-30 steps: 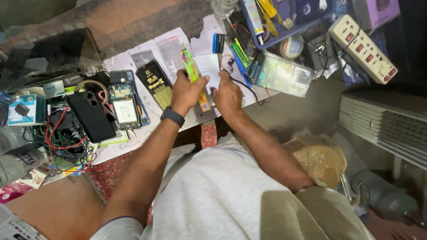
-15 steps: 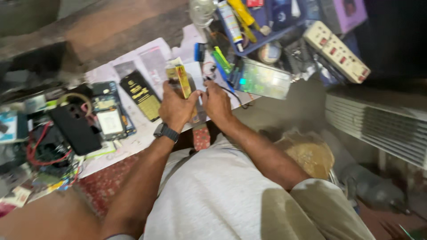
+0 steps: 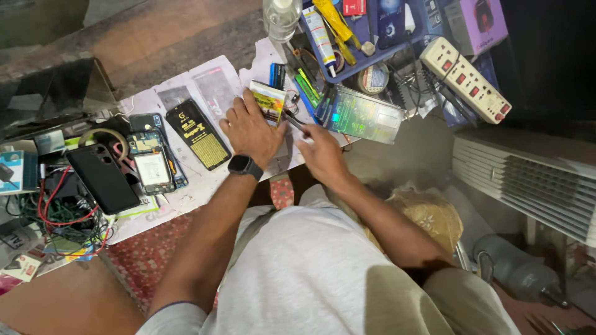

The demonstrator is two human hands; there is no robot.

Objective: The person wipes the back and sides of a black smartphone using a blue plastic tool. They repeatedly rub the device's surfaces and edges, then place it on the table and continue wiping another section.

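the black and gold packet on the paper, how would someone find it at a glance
Start at the white paper sheet spread over the workbench. Left of the left hand, the black and gold packet lies flat and slanted. Unlike the opened phone beside it, it is a sealed dark rectangle with a gold panel.

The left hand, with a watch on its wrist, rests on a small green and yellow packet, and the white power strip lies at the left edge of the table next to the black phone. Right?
Not quite. In the head view the power strip lies at the upper right, beside the blue tray, far from the black phone on the left. The rest holds: the left hand with the watch rests on the packet.
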